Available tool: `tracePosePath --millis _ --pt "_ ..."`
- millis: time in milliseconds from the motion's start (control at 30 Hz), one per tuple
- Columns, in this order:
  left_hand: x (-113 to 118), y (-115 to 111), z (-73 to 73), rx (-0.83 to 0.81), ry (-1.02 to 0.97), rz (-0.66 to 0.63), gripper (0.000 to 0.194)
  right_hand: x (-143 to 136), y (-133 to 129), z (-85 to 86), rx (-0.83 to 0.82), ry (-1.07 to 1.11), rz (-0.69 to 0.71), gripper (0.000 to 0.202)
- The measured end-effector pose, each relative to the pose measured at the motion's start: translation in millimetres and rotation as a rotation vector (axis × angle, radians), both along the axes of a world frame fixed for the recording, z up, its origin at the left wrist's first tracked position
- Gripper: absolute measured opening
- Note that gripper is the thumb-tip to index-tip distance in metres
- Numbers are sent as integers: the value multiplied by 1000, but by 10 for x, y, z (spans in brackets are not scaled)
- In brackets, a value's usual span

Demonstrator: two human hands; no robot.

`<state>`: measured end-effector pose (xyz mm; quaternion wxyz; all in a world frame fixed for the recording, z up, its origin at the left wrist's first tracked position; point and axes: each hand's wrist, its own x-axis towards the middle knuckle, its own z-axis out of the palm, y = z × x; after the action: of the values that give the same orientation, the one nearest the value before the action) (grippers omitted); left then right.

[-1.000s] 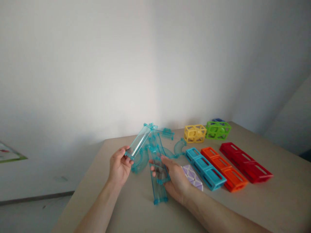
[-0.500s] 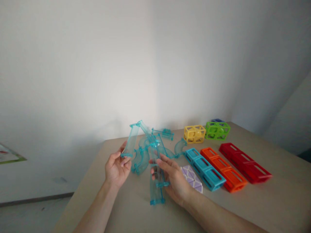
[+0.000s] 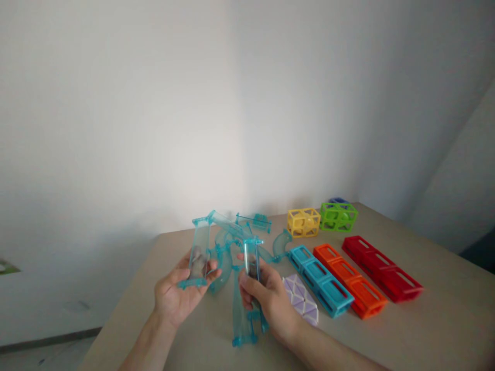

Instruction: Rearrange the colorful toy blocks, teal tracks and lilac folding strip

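Note:
My left hand (image 3: 181,288) grips a clear teal track piece (image 3: 200,239) from below, its fingers behind the plastic and its upper end tilted away. A second straight teal track piece (image 3: 251,252) stands nearly upright in my right hand (image 3: 266,293), with the thumb across its front. Below that hand another straight track piece (image 3: 242,319) lies on the table (image 3: 201,340). Behind both hands, several curved and straight teal pieces overlap, among them a curved track piece (image 3: 281,243). A long piece (image 3: 228,222) slants from the top of the left-hand piece; whether they join, I cannot tell.
To the right lie purple-and-white triangle tiles (image 3: 299,296) and long frame blocks in light blue (image 3: 320,281), orange (image 3: 350,281) and red (image 3: 381,268). Farther back stand a yellow frame box (image 3: 303,222) and a green one (image 3: 338,216). A wall (image 3: 193,129) rises behind the table.
My left hand has shifted down and left with its track piece, now holding it farther up. The right-hand piece has been raised more upright toward me. The view has tilted slightly.

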<state>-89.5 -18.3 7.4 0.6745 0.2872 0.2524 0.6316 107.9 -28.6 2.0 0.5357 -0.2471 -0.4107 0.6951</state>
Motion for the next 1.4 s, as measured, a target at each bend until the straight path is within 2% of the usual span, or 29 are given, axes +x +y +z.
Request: tracePosePath --millis 67,167,233,300,467,600,700,833,900,1000,1100,1200,1300,1400 --pt "-9 16 -13 -20 -6 60 25 -7 -32 -3 -46 34 110 42" --pt "-6 36 -17 -79 -14 131 30 3 -77 13 -144 123 353 42" --pt "9 44 -2 -130 -5 161 31 21 -97 28 -150 148 467 41" --pt "19 60 28 -158 -23 224 28 43 -108 39 -149 163 541 41" --pt "-86 164 101 -146 -177 513 24 68 -119 27 -180 157 687 46" --pt "-192 224 62 -144 -209 580 19 35 -129 -22 -199 119 748 45" --pt "-137 185 12 -193 -103 465 15 14 -132 -42 -207 104 719 45" --pt "37 70 12 -201 87 167 14 14 -128 -34 -206 111 659 42" --pt "91 26 36 -188 183 64 16 11 -126 -38 -211 103 640 39" --pt "99 1 68 -165 277 25 14 -14 -120 -73 -237 75 633 42" --pt "69 5 73 -134 292 38 10 -44 -112 -112 -247 65 676 47" --pt "51 10 55 -80 285 -2 12 -47 -107 -114 -213 106 680 44" --pt "46 6 32 2 244 -58 20 -20 -91 -84 -164 143 578 39" --pt "45 -4 10 78 188 -147 28 15 -57 -44 -111 134 402 40"
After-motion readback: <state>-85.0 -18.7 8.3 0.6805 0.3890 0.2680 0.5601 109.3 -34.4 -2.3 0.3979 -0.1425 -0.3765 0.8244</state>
